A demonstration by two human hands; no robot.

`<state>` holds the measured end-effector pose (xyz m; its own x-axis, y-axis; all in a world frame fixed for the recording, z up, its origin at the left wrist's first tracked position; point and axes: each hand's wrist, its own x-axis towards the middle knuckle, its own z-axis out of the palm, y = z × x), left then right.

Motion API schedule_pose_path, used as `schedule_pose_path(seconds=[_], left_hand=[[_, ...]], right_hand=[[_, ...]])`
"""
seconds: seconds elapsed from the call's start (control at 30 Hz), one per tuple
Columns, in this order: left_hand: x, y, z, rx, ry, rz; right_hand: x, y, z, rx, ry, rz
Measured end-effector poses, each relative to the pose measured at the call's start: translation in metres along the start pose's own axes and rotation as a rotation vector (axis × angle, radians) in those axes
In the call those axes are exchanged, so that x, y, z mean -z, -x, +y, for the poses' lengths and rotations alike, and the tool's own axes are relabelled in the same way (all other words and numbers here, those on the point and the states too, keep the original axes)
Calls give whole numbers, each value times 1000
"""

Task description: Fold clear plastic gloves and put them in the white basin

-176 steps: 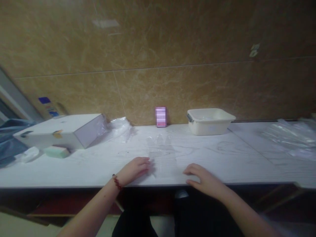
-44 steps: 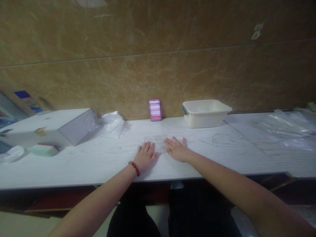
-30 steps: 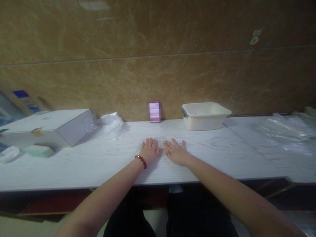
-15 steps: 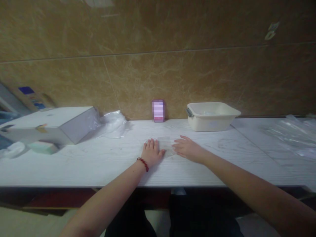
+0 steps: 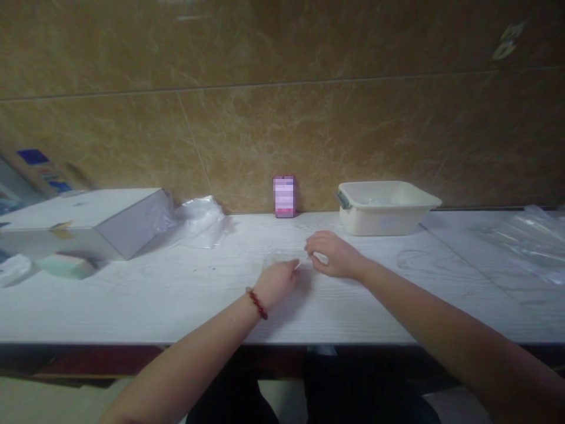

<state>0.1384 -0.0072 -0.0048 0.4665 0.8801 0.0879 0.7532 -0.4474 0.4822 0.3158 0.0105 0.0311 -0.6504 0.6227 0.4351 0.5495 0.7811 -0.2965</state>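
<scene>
Head view, near to far. Lower edge of the frame: your two bare forearms rise from the bottom corners across the front edge of the white wood-grain counter (image 5: pixel 132 306); a red bead bracelet (image 5: pixel 256 302) circles the left wrist. Centre of the frame: your left hand (image 5: pixel 279 281) is closed, its fingers curled under and the fingertips nipping the near left edge of a clear plastic film (image 5: pixel 279 258); just to its right, your right hand (image 5: pixel 332 257) is likewise curled, thumb and forefinger appearing to pinch the film's right edge; the two hands are near one another but apart, with the film spanning the gap. State of the work, as judged: the film is gripped at both sides and raised a little along its far edge; it seems not yet clear of the counter; whether it is folded or single cannot be told, the material being too faint. Middle left: a pale green block (image 5: pixel 66 265) lies just in front of a grey-white box (image 5: pixel 88 219); a crumpled clear bag (image 5: pixel 200 218) lies against the box's right end. Back of the counter, against the brown tiled wall (image 5: pixel 282 106): a small pink-striped card (image 5: pixel 283 196) stands upright at centre; a cream tub (image 5: pixel 386 207) sits to its right, contents not legible; clear plastic sheets (image 5: pixel 525 241) lie at the right edge.
</scene>
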Motion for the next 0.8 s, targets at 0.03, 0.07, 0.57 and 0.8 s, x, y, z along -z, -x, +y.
schedule_pose_path(seconds=[0.03,0.07,0.57,0.8], left_hand=[[10,-4,2,31,120,-7],[21,-9,3,59,281,-38],[43,-32,-48,405,1571,-161],[39,-31,-58,332,1507,-156]], right_hand=[[3,-7,1,-72,-89,88],[6,-14,2,-162,-197,191],[-34,-15,17,-771,-1422,-101],[-44,-17,9,-848,-1239,4]])
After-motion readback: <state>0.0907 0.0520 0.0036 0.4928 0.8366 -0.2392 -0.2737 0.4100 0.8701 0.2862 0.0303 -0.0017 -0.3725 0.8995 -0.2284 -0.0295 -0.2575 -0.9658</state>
